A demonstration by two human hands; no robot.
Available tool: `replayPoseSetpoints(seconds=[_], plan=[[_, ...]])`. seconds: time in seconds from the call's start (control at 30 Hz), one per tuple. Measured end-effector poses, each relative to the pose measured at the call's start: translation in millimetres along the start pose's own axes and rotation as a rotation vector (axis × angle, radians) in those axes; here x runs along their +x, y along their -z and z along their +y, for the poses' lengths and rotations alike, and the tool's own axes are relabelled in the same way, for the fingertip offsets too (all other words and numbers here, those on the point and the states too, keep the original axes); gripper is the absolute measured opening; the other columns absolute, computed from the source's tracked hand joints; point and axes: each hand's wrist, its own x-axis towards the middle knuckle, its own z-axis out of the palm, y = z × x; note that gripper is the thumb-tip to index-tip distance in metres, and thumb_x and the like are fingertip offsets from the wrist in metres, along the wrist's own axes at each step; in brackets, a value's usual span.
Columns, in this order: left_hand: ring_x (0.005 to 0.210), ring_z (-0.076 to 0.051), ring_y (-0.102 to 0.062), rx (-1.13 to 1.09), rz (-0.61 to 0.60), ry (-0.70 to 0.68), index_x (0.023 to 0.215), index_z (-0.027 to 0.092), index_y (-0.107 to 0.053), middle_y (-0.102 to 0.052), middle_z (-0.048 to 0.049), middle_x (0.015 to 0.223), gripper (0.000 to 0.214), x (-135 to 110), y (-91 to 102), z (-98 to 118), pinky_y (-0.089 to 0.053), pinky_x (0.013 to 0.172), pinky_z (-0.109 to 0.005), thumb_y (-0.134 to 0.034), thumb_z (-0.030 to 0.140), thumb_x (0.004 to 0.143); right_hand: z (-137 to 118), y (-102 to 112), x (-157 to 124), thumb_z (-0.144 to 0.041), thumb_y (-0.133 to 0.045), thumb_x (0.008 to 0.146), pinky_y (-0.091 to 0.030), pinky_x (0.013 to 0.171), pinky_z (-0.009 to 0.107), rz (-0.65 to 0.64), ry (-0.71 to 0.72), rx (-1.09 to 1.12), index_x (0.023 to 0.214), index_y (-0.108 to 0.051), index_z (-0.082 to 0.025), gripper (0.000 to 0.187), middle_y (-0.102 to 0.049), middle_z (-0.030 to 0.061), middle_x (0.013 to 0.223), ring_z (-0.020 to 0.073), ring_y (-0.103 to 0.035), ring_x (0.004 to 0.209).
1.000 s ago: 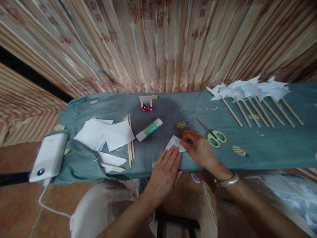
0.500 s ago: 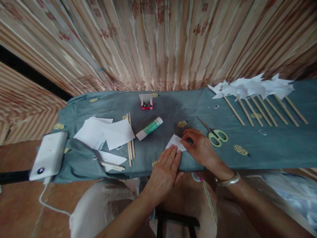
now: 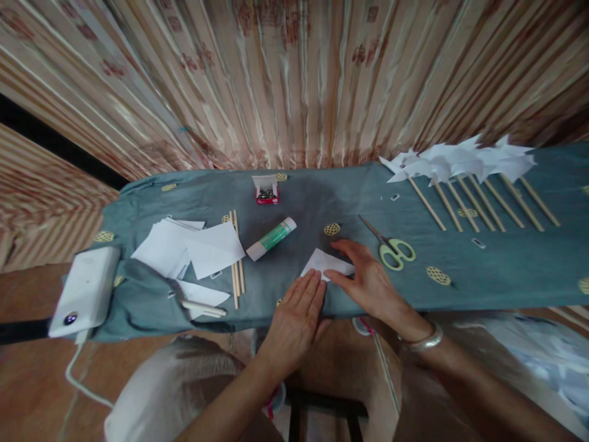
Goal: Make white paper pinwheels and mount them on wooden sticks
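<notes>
A folded piece of white paper (image 3: 322,260) lies near the table's front edge. My left hand (image 3: 297,313) rests flat on its lower part, fingers stretched out. On the paper's right side is my right hand (image 3: 365,276), thumb and index finger spread apart, with the thumb touching the paper. Just beyond that hand lie scissors with green handles (image 3: 391,248), blades pointing up and left. A green and white glue stick (image 3: 272,238) lies to the left of the paper.
Left are white paper sheets (image 3: 216,248), wooden sticks (image 3: 237,270), a white pen (image 3: 205,308) and a white power bank (image 3: 87,291) with a cable. An open red box (image 3: 267,195) of small metal pieces stands behind. Several paper pinwheels (image 3: 464,164) on sticks lie back right.
My right thumb and index finger have spread apart. More of the paper's right corner shows between them. My left hand stays on the paper; the whole view has shifted slightly.
</notes>
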Motion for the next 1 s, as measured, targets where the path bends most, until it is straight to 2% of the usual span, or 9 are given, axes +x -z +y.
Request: replayPoseSetpoints(seconds=[0.07, 0.23, 0.43, 0.73, 1.0], plan=[[0.140, -0.030, -0.037, -0.002, 0.000, 0.003, 0.142, 0.005, -0.037, -0.044, -0.0214, 0.147, 0.059, 0.5, 0.5, 0.0, -0.041, 0.111, -0.048, -0.053, 0.033, 0.093, -2.1, -0.6, -5.0, -0.038, -0.066, 0.082, -0.049, 0.097, 0.050, 0.006, 0.011, -0.008, 0.125, -0.055, -0.016, 0.050, -0.063, 0.0159, 0.125, 0.0325, -0.057, 0.116], [0.140, -0.029, -0.038, 0.000, -0.002, 0.002, 0.142, 0.006, -0.037, -0.044, -0.0201, 0.148, 0.056, 1.0, 3.6, -1.0, -0.042, 0.111, -0.047, -0.052, 0.030, 0.093, 1.0, 0.3, -11.1, -0.043, -0.059, 0.088, -0.044, 0.103, 0.053, 0.008, 0.055, -0.053, 0.134, -0.048, -0.015, 0.056, -0.057, 0.0182, 0.134, 0.0332, -0.052, 0.124], [0.139, -0.029, -0.040, 0.052, -0.002, 0.005, 0.140, 0.006, -0.040, -0.046, -0.0204, 0.146, 0.058, -11.4, 7.5, -5.2, -0.043, 0.110, -0.048, -0.053, 0.034, 0.092, 16.7, 10.3, -16.3, -0.044, -0.054, 0.091, -0.040, 0.107, 0.054, 0.051, 0.045, -0.084, 0.133, -0.049, -0.015, 0.052, -0.053, 0.0194, 0.137, 0.0333, -0.049, 0.128], [0.137, -0.027, -0.044, 0.077, 0.000, 0.025, 0.140, 0.007, -0.041, -0.051, -0.0184, 0.143, 0.054, -34.2, 19.7, -10.9, -0.045, 0.108, -0.047, -0.054, 0.028, 0.092, 26.8, 16.8, -21.0, -0.028, -0.044, 0.095, -0.038, 0.109, 0.056, 0.022, 0.076, -0.087, 0.133, -0.050, -0.021, 0.039, -0.053, 0.0160, 0.138, 0.0306, -0.048, 0.130], [0.136, -0.028, -0.045, 0.053, 0.006, 0.067, 0.141, 0.011, -0.041, -0.055, -0.0164, 0.140, 0.053, -45.0, 23.5, -10.6, -0.042, 0.110, -0.051, -0.053, 0.025, 0.092, 28.2, 15.7, -22.8, -0.024, -0.040, 0.096, -0.038, 0.110, 0.054, 0.044, 0.099, -0.121, 0.129, -0.055, -0.016, 0.037, -0.055, 0.0179, 0.136, 0.0294, -0.049, 0.129]])
